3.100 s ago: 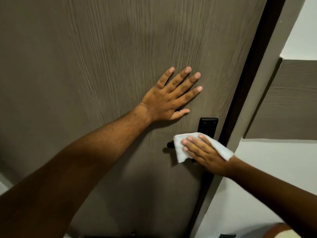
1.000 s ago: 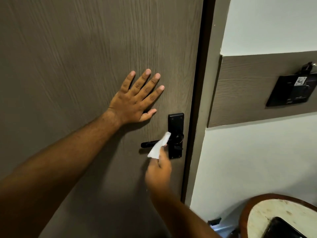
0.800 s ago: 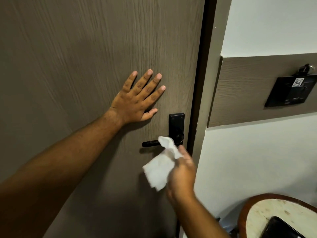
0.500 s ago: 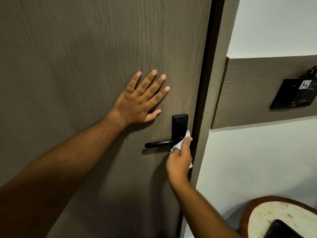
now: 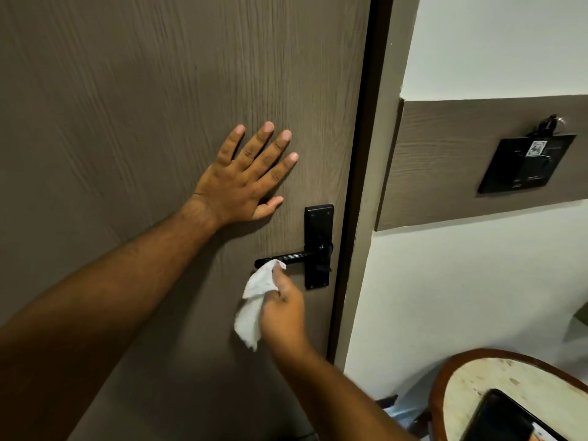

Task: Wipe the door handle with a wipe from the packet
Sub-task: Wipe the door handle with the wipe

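Observation:
A black lever door handle [image 5: 299, 256] on a black backplate [image 5: 318, 227] sits near the right edge of a brown wood-grain door [image 5: 143, 90]. My right hand [image 5: 283, 313] grips a crumpled white wipe [image 5: 254, 300], whose top end touches the underside of the lever near its free left tip. The rest of the wipe hangs down to the left of my fingers. My left hand [image 5: 248, 176] lies flat on the door, fingers spread, up and left of the handle. The wipe packet is not in view.
A dark door frame [image 5: 359, 186] runs down right of the handle. On the wall panel to the right hangs a black switch plate [image 5: 525, 163]. A round wood-rimmed table [image 5: 496, 380] with a dark flat object [image 5: 506, 418] on it stands at the bottom right.
My right hand has slid the wipe from the backplate end of the lever leftward to its free tip. The left hand has stayed flat on the door.

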